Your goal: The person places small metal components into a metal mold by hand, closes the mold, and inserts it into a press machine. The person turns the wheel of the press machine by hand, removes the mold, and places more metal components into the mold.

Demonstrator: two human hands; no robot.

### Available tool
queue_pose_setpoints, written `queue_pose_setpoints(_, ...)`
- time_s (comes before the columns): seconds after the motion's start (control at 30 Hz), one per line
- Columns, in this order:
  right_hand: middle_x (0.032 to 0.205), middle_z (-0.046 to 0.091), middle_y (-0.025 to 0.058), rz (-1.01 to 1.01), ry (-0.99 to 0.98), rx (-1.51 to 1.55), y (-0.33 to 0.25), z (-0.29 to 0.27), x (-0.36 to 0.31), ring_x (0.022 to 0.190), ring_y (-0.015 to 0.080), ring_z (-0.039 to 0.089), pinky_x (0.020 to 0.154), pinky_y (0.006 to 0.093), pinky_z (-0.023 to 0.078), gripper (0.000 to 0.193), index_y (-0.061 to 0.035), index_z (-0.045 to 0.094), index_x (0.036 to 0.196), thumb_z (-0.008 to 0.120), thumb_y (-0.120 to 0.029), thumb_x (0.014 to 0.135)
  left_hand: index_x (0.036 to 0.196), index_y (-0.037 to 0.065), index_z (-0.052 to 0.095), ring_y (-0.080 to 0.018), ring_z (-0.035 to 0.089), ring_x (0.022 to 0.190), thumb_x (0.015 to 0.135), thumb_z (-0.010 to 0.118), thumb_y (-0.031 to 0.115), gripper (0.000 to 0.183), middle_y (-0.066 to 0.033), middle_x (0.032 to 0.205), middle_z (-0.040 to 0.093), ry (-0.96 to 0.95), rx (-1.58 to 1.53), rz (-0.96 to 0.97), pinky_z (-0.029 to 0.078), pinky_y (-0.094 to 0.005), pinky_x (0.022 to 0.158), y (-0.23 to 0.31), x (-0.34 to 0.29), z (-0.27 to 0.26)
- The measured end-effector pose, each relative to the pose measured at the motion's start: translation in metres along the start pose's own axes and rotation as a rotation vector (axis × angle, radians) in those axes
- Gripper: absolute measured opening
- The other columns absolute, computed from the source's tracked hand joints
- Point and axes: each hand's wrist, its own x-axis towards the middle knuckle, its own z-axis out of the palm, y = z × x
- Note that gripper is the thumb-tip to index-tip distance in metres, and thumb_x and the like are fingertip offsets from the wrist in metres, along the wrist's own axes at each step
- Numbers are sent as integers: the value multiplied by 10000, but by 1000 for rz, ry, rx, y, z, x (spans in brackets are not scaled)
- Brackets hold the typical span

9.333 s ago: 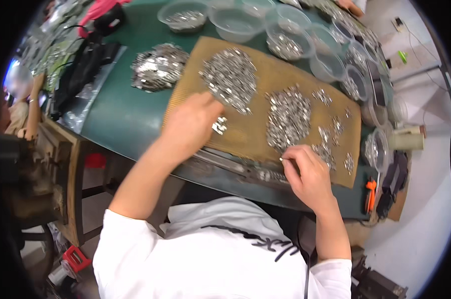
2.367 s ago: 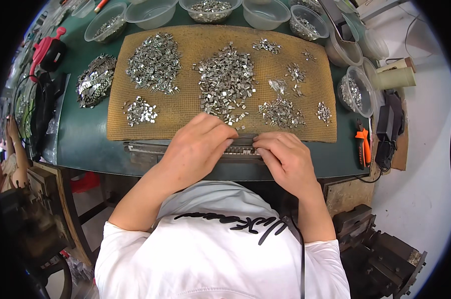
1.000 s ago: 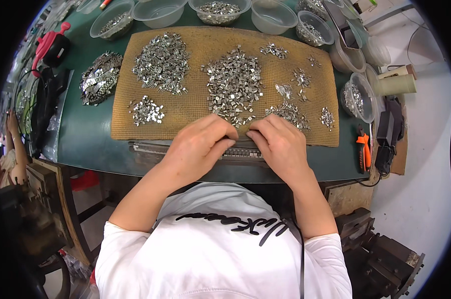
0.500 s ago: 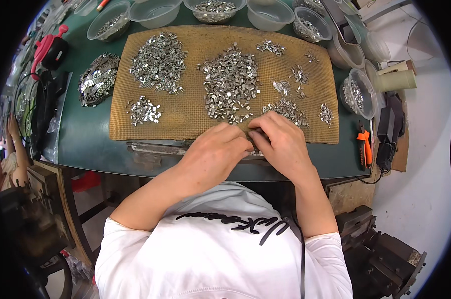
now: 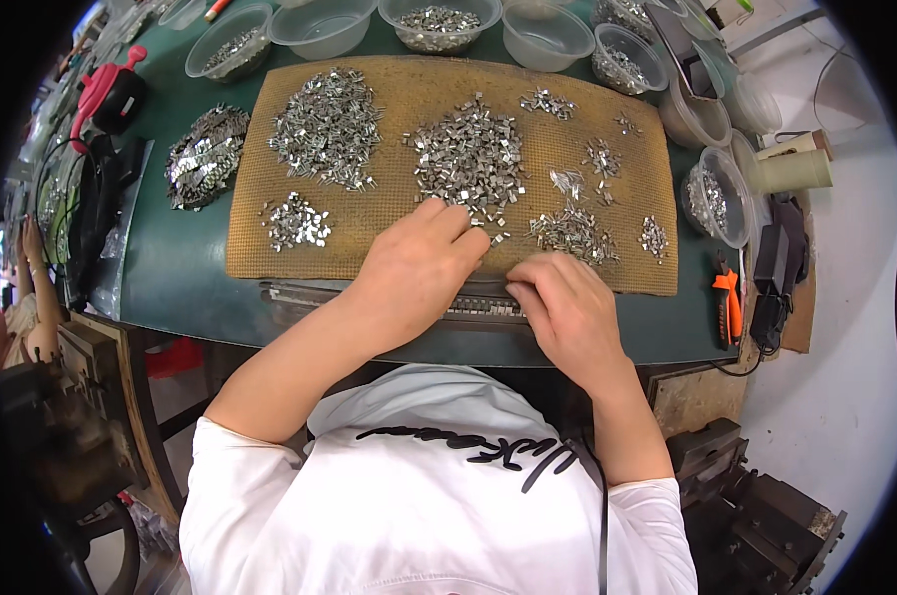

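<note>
A dark metal bar [image 5: 300, 294] lies along the near edge of the brown textured mat [image 5: 359, 260]. A row of small shiny metal pieces [image 5: 488, 308] is set in it between my hands. My left hand [image 5: 417, 260] reaches over the mat's edge, its curled fingertips at the near end of the middle pile of small metal pieces [image 5: 465, 159]. My right hand [image 5: 567, 305] is just right of the row, thumb and fingers pinched together by the bar. Whatever either pinch holds is too small or hidden to make out.
Other piles of metal bits [image 5: 325, 129] lie on the mat. Clear plastic bowls [image 5: 439, 40] line the far side. Linked metal strips [image 5: 206, 159] lie left, beside a red and black tool [image 5: 110, 94]. Orange-handled pliers [image 5: 727, 302] lie right. Another person's arm [image 5: 44, 297] shows far left.
My hands have moved apart. The left one has shifted up to the middle pile, and the right one slightly down, uncovering the row of pieces in the bar. The whole view has shifted slightly.
</note>
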Motion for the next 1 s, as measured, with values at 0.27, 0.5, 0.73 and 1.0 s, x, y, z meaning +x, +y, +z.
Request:
queue_pose_setpoints(0.27, 1024, 680, 64, -81, 22, 17, -15, 6, 1, 949, 298, 653, 835, 398, 517, 180, -63, 644, 980, 761, -78, 845, 888, 28, 600, -290, 576, 908, 760, 629, 54, 133, -104, 903, 558, 37, 58, 49, 532, -375, 763, -9, 4, 2)
queue_pose_setpoints(0.5, 994, 689, 63, -2, -10, 88, -7, 4, 20, 894, 284, 673, 766, 391, 535, 157, -70, 686, 1017, 746, -96, 874, 958, 41, 638, -305, 583, 859, 824, 728, 39, 161, -103, 896, 568, 58, 2, -29, 516, -402, 748, -10, -7, -10)
queue_pose_setpoints(0.73, 958, 688, 93, 104, -16, -68, -55, 7, 59, 841, 322, 694, 707, 398, 557, 203, -102, 717, 1034, 779, -169, 853, 946, 46, 549, -384, 598, 872, 915, 629, 151, 137, -162, 899, 592, 88, -154, -173, 506, -484, 780, -4, -51, -69)
queue_pose_setpoints(1.0, 920, 657, 135, 181, -119, -22, -96, -20, 22, 825, 374, 676, 728, 448, 536, 83, -47, 670, 931, 729, -81, 883, 986, 23, 570, -377, 592, 933, 900, 648, 57, 121, -150, 944, 584, 180, -360, -175, 501, -466, 811, 36, -85, -88)
